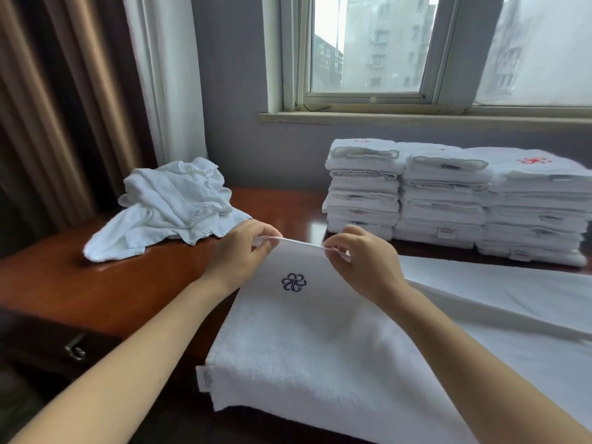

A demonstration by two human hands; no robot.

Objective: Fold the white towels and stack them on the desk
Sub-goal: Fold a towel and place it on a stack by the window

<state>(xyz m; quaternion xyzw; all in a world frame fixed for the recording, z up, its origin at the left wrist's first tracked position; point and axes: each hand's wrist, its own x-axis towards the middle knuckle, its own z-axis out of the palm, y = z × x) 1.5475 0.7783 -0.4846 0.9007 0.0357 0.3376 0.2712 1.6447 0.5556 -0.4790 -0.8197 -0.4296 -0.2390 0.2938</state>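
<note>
A white towel [298,341] with a dark blue embroidered logo lies stretched out in front of me, its near end hanging over the front edge of the brown wooden desk [105,283]. My left hand [240,251] pinches the towel's far left corner. My right hand [365,257] pinches the far right corner. Both hold that far edge lifted a little above the desk. Three stacks of folded white towels [448,200] stand side by side at the back right. A heap of unfolded white towels [169,206] lies at the back left.
A white sheet-like cloth [512,293] lies flat to the right of the towel. Behind the desk are a grey wall, a window [384,52] and curtains [80,107] at the left. A drawer handle [75,347] shows on the desk's front left.
</note>
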